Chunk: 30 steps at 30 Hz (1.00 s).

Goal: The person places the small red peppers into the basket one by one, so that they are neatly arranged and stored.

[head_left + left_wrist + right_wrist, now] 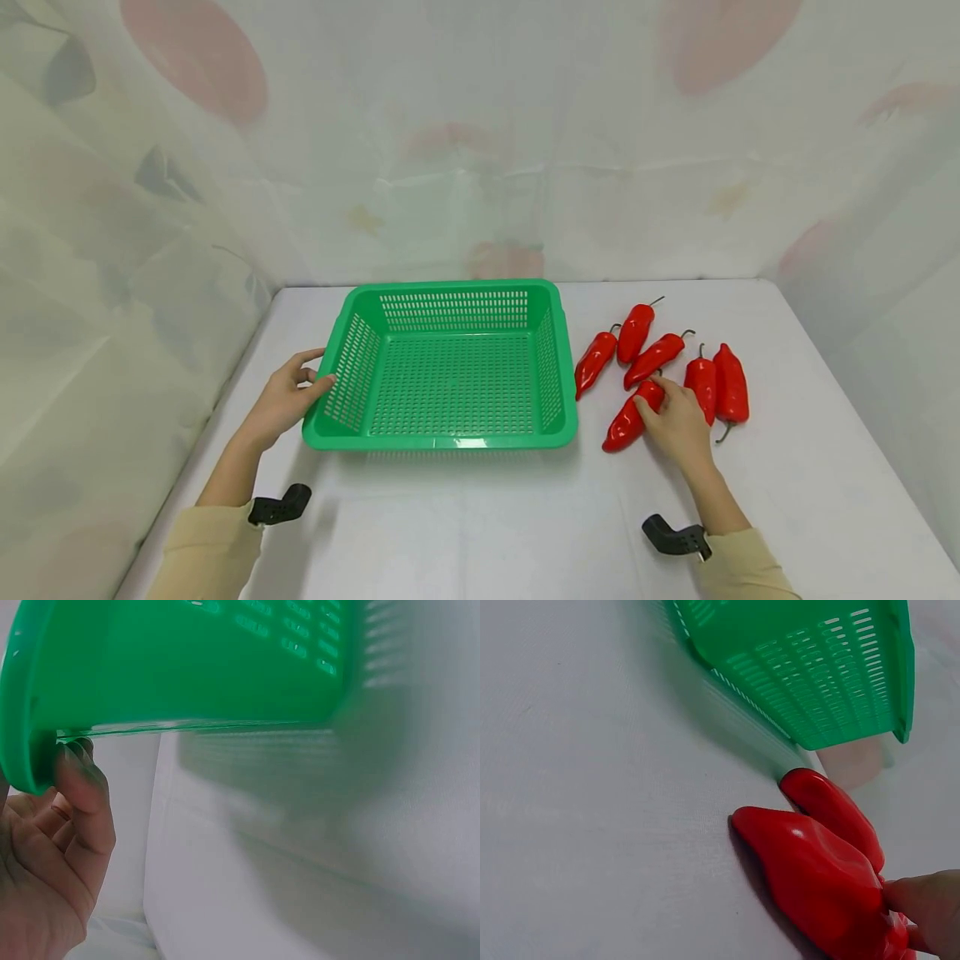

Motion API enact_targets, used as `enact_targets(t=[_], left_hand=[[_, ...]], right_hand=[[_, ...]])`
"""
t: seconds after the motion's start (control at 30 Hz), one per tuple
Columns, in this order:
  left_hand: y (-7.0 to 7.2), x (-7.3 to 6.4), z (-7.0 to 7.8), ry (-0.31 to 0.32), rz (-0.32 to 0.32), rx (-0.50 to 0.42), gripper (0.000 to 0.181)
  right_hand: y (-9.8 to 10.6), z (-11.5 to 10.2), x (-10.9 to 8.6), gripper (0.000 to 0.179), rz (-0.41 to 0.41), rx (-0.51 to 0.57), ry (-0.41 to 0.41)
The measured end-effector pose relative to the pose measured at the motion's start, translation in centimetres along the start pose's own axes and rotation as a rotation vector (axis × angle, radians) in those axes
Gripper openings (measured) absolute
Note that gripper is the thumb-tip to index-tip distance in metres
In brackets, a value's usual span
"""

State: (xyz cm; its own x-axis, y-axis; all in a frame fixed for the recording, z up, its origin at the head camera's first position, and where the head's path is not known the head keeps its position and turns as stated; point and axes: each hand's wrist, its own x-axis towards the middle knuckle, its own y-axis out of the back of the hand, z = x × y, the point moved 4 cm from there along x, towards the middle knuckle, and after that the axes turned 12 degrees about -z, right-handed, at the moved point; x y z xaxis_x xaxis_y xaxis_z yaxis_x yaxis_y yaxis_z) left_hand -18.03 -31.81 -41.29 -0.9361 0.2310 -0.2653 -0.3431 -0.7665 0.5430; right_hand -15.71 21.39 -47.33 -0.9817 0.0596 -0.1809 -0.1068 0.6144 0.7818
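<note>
A green plastic basket with slotted walls stands on the table, nothing inside it. My left hand grips its left rim; in the left wrist view the fingers curl under the lip. Off to the basket's right lie several glossy red peppers with thin stems. My right hand pinches the nearest red pepper by its stem end, between thumb and fingers. In the right wrist view this pepper lies close to the table, its tip toward the basket, and a second pepper shows behind it.
Another pepper lies right by the basket's right wall. Two peppers sit just beyond my right hand, including the rightmost pepper. A white cloth covers the table. Printed sheets hang behind and at both sides.
</note>
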Motion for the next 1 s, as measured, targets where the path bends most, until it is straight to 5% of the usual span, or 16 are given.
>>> enact_targets(t=[0.3,1.0], left_hand=[[-0.02,-0.06,0.05,0.004,0.002,0.007,0.065],[-0.06,0.03,-0.24,0.029,0.001,-0.022,0.065]], right_hand=[[0.29,-0.18,-0.03,0.057,-0.023,0.002,0.036],[-0.64,0.23,-0.97,0.077,-0.032,0.064,-0.083]])
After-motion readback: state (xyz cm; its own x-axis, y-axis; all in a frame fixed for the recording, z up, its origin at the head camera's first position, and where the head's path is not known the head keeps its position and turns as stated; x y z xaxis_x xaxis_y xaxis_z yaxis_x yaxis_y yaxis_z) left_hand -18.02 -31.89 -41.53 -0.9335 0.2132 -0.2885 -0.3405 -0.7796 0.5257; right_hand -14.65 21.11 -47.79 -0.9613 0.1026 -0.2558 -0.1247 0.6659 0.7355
